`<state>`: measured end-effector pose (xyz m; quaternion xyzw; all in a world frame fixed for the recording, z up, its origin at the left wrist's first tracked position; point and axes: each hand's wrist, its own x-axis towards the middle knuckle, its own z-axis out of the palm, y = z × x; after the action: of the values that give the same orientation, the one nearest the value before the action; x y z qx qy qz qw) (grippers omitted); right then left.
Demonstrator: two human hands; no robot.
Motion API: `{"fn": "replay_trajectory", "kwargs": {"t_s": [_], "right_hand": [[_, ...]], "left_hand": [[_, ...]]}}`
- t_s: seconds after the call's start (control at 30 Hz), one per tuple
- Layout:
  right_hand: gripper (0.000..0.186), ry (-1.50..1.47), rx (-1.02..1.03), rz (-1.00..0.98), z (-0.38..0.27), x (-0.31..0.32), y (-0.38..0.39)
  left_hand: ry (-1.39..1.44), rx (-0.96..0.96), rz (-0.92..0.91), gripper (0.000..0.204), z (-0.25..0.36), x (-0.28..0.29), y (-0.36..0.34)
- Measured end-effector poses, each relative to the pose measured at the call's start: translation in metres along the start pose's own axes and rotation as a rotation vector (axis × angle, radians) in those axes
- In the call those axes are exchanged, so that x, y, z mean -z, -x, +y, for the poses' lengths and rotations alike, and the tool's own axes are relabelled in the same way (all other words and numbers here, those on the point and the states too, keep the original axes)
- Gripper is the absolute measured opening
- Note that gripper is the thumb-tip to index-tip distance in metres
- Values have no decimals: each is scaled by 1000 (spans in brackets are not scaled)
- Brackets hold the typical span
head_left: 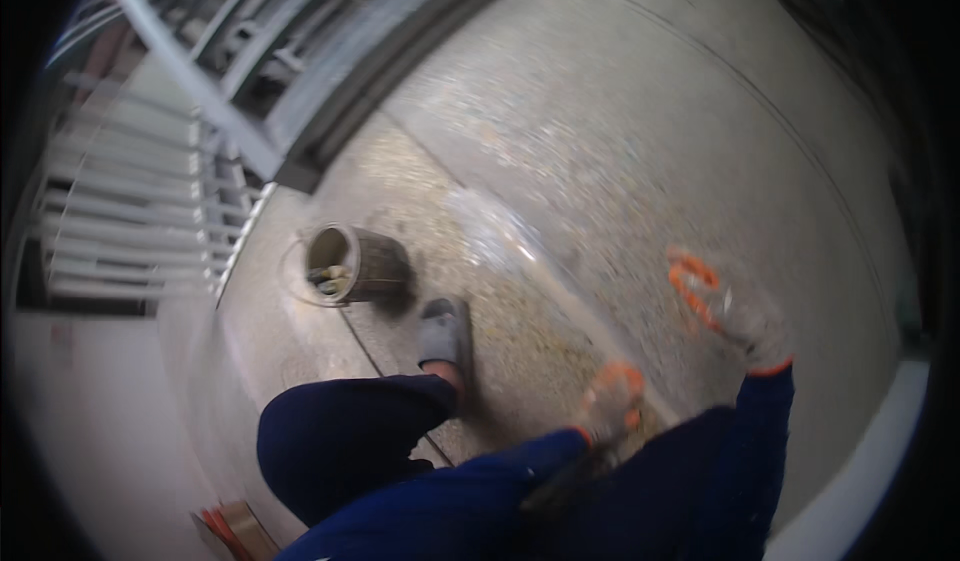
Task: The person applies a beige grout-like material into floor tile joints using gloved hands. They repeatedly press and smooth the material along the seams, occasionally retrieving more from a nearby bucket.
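Observation:
Both my hands wear pale work gloves with orange on the fingers and orange cuffs. My left hand (608,404) is low over the speckled floor, close to my leg. Its fingers look bunched, but blur hides whether they hold anything. Farther right, my right hand (735,311) is held out above the floor. The orange fingers are bent with a gap between them, and nothing shows in them. On the left stands a worn bucket (383,264) with a wire handle and yellowish-green lumps inside that I cannot make out.
My grey shoe (440,336) is beside the bucket. A pale streak (560,281) crosses the floor (620,151), with yellowish bits scattered around it. A grey metal frame (350,51) rises at the far left, near white slatted bars (140,221). A cardboard box (248,531) is at the lower left.

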<state>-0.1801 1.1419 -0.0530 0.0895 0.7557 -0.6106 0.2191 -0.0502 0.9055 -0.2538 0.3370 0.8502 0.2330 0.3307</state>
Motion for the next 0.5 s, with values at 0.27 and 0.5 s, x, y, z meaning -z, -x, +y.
{"fn": "replay_trajectory", "kwargs": {"t_s": [0.27,0.5], "right_hand": [[34,288,4,352,187,-34,100],[49,839,147,426,248,-212,46]], "left_hand": [[-540,101,241,76,-57,12,-28],[-427,-395,-82,60,-93,0,19]]}}
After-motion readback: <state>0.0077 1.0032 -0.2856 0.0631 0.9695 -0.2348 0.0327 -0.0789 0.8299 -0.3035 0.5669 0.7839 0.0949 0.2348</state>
